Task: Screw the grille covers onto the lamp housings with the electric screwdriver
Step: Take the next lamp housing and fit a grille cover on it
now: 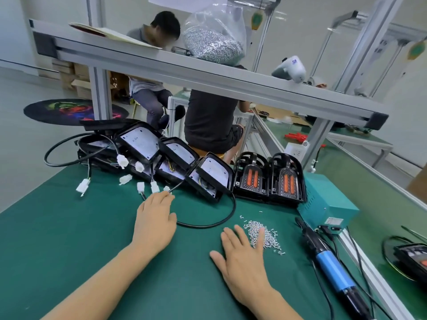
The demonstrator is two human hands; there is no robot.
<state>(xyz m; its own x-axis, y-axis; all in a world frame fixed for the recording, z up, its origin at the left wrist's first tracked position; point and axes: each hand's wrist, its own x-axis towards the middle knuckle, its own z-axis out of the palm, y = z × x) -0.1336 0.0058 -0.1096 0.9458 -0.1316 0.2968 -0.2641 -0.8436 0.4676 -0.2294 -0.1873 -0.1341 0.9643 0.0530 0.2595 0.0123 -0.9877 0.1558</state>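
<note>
My left hand [155,224] lies flat on the green mat, fingertips by a black cable [209,224] and a white connector. My right hand [242,257] lies flat too, its fingers resting on a pile of small silver screws [268,234]. Both hands hold nothing. The electric screwdriver [330,266], black with a blue grip, lies on the mat to the right of my right hand. Two lamp housings with grille covers [269,179] and orange lenses lean at the back right. Several black lamp housings [175,160] lie face down in a row at the back, wires trailing.
A teal power supply box [328,202] stands at the right edge. An aluminium frame shelf [208,75] crosses overhead with a bag of screws [213,42] on it. Two people sit behind the bench. Another lamp [411,257] lies at the far right.
</note>
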